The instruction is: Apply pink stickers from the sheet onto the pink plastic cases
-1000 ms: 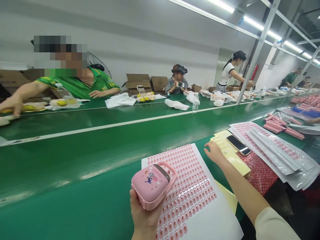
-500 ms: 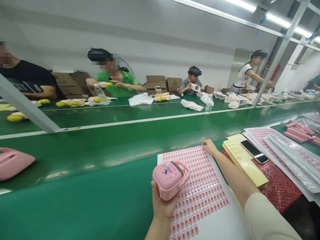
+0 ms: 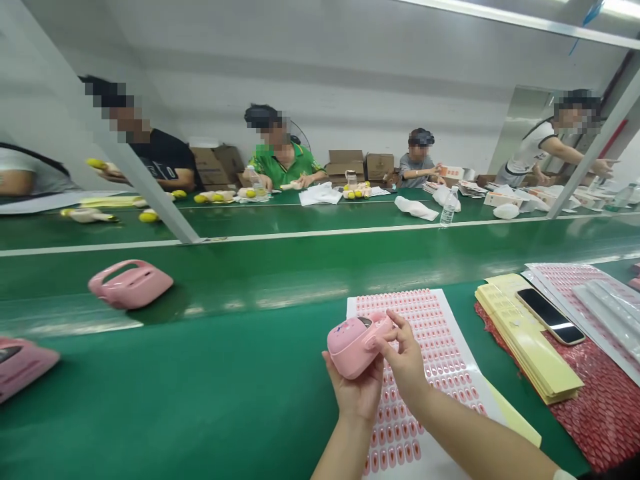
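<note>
My left hand (image 3: 357, 393) holds a small pink case (image 3: 353, 353) with a carry handle and a printed picture on its lid, gripping it from below and tilting it. My right hand (image 3: 407, 360) is at the case's right side, thumb and fingers pinched against the handle's end. Whatever lies between those fingertips is too small to make out. Under both hands lies a white sheet of pink oval stickers (image 3: 395, 433), each with a red mark, partly covered by my hands and forearms.
Two more pink cases (image 3: 145, 287) are at the left, one on the green conveyor belt (image 3: 280, 267). To the right are yellow sheets (image 3: 530, 353), a phone (image 3: 550, 315), red bubble wrap (image 3: 600, 407) and more sticker sheets (image 3: 570, 273). Several co-workers sit or stand across the belt.
My right hand has come from the sticker sheet's far right corner to the pink case. The case has turned in my left hand. The view has swung left, showing more of the belt.
</note>
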Demonstrator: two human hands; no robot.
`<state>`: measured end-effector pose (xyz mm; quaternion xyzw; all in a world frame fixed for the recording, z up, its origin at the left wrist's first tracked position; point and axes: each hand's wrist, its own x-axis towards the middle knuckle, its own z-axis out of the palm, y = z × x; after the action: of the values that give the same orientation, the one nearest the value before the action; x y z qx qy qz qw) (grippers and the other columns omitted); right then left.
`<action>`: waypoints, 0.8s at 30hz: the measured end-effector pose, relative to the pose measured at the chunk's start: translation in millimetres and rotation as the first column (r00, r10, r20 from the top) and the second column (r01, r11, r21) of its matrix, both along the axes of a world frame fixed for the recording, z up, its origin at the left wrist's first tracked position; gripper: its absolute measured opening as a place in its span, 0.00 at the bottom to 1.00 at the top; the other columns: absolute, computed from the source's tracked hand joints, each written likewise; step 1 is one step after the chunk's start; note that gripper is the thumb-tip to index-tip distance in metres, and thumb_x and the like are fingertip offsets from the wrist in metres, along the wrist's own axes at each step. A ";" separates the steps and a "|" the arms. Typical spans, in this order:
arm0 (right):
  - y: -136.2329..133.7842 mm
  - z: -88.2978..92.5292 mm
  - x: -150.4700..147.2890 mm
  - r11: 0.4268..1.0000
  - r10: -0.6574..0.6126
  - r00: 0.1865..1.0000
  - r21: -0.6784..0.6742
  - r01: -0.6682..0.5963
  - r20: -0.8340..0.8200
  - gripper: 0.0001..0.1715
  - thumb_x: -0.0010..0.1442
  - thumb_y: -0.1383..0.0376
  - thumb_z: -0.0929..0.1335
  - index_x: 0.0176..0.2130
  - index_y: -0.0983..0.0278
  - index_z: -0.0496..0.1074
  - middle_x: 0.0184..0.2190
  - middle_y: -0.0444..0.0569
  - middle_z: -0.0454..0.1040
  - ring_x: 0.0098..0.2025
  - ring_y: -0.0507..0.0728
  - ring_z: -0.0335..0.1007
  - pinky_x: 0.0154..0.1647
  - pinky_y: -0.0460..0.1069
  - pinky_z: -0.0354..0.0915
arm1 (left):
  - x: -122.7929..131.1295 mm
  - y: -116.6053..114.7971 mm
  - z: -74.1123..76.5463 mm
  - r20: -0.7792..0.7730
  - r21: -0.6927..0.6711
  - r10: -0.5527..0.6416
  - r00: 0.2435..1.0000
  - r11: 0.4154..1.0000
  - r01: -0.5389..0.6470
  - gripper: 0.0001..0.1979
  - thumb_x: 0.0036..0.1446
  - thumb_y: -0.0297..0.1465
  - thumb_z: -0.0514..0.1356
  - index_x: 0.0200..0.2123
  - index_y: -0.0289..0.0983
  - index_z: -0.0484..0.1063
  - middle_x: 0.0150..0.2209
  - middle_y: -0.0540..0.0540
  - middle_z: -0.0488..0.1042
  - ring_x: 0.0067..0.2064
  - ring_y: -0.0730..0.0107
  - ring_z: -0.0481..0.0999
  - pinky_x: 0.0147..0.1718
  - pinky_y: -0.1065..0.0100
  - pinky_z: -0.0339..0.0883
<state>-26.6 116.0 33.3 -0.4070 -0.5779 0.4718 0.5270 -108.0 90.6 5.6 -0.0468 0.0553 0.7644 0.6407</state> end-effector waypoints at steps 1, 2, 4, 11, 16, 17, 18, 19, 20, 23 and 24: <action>-1.1 -1.8 -2.5 1.000 -0.015 1.000 0.009 0.015 -0.004 0.09 0.49 0.60 0.69 0.22 0.62 0.71 0.52 0.52 0.63 0.56 0.63 0.55 0.55 0.61 0.53 | 0.7 -0.2 1.7 0.022 -0.020 -0.005 1.000 1.000 0.005 0.29 0.53 0.46 0.52 0.54 0.37 0.58 0.42 0.40 0.74 0.45 0.63 0.73 0.42 0.69 0.68; -0.9 -3.4 -4.0 0.999 -0.028 1.000 0.022 0.028 -0.010 0.09 0.49 0.60 0.69 0.22 0.62 0.70 0.52 0.52 0.62 0.56 0.62 0.56 0.54 0.60 0.54 | 1.4 -0.2 3.1 0.035 -0.033 -0.007 0.999 0.999 0.008 0.28 0.53 0.46 0.52 0.54 0.37 0.59 0.41 0.40 0.74 0.44 0.63 0.73 0.42 0.70 0.68; 1.0 -5.5 -4.4 0.998 -0.038 0.999 0.048 0.039 -0.017 0.09 0.49 0.61 0.69 0.22 0.62 0.69 0.52 0.52 0.62 0.55 0.62 0.57 0.54 0.59 0.55 | 2.6 -0.3 4.7 0.042 -0.036 -0.006 0.999 0.999 0.007 0.27 0.54 0.46 0.51 0.53 0.37 0.59 0.41 0.39 0.74 0.43 0.63 0.73 0.42 0.70 0.68; 1.8 -3.1 -1.5 0.992 -0.021 0.999 0.125 0.017 0.025 0.09 0.50 0.62 0.68 0.22 0.62 0.69 0.49 0.52 0.63 0.55 0.62 0.56 0.53 0.59 0.56 | 4.2 -1.7 7.0 0.038 0.000 -0.017 0.999 1.000 0.017 0.29 0.52 0.45 0.52 0.55 0.37 0.55 0.42 0.39 0.73 0.43 0.62 0.73 0.42 0.68 0.67; -2.7 -0.2 -6.0 0.963 -0.103 0.994 0.256 0.089 0.040 0.09 0.52 0.63 0.66 0.23 0.62 0.67 0.47 0.53 0.64 0.53 0.61 0.59 0.51 0.59 0.58 | 5.9 -3.5 9.5 0.096 -0.002 -0.036 0.995 0.999 0.036 0.31 0.54 0.46 0.50 0.56 0.34 0.54 0.41 0.38 0.73 0.41 0.65 0.74 0.42 0.71 0.67; -3.0 0.5 -6.6 0.946 -0.123 0.991 0.307 0.102 0.048 0.08 0.53 0.63 0.66 0.23 0.62 0.66 0.46 0.53 0.65 0.52 0.60 0.60 0.50 0.59 0.59 | 6.1 -3.8 9.3 0.100 0.004 -0.046 0.994 0.999 0.045 0.31 0.53 0.46 0.50 0.56 0.34 0.53 0.41 0.38 0.73 0.41 0.65 0.74 0.42 0.71 0.67; -2.8 1.2 -6.8 0.922 -0.139 0.988 0.372 0.107 0.061 0.08 0.54 0.65 0.65 0.24 0.61 0.65 0.44 0.52 0.65 0.50 0.60 0.61 0.50 0.59 0.59 | 6.1 -4.2 8.9 0.098 0.015 -0.057 0.994 0.998 0.056 0.32 0.53 0.46 0.50 0.56 0.33 0.53 0.42 0.37 0.73 0.42 0.65 0.74 0.42 0.71 0.67; -2.0 1.7 -6.3 0.888 -0.153 0.985 0.449 0.101 0.080 0.07 0.54 0.66 0.65 0.24 0.61 0.65 0.43 0.51 0.67 0.49 0.59 0.62 0.50 0.59 0.59 | 5.9 -4.4 8.3 0.092 0.030 -0.069 0.993 0.997 0.067 0.32 0.53 0.46 0.50 0.56 0.33 0.53 0.42 0.37 0.73 0.42 0.65 0.74 0.43 0.72 0.67; -0.6 2.1 -5.1 0.842 -0.169 0.980 0.532 0.087 0.107 0.07 0.54 0.67 0.64 0.25 0.60 0.64 0.41 0.51 0.68 0.48 0.59 0.63 0.50 0.59 0.59 | 5.7 -4.6 7.6 0.083 0.048 -0.081 0.993 0.996 0.077 0.31 0.53 0.46 0.50 0.56 0.34 0.53 0.42 0.37 0.73 0.42 0.66 0.74 0.43 0.72 0.67; 6.5 1.3 1.9 0.673 -0.236 0.941 0.739 -0.021 0.242 0.05 0.55 0.70 0.64 0.30 0.58 0.64 0.39 0.48 0.70 0.47 0.58 0.65 0.52 0.61 0.56 | 4.7 -4.4 5.7 0.051 0.110 -0.092 0.994 0.990 0.086 0.31 0.53 0.45 0.51 0.56 0.36 0.54 0.43 0.39 0.73 0.42 0.66 0.74 0.41 0.74 0.67; 9.3 0.3 4.9 0.630 -0.256 0.921 0.774 -0.072 0.294 0.06 0.55 0.69 0.64 0.32 0.58 0.64 0.40 0.48 0.70 0.47 0.58 0.65 0.53 0.61 0.55 | 4.4 -4.2 4.9 0.042 0.124 -0.089 0.995 0.989 0.083 0.30 0.53 0.45 0.52 0.57 0.37 0.53 0.43 0.40 0.72 0.42 0.67 0.73 0.40 0.74 0.67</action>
<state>-21.7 125.3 33.7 -0.2544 -0.7912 0.0639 0.5524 -103.6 86.4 10.6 -0.0232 -0.0051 0.7366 0.6759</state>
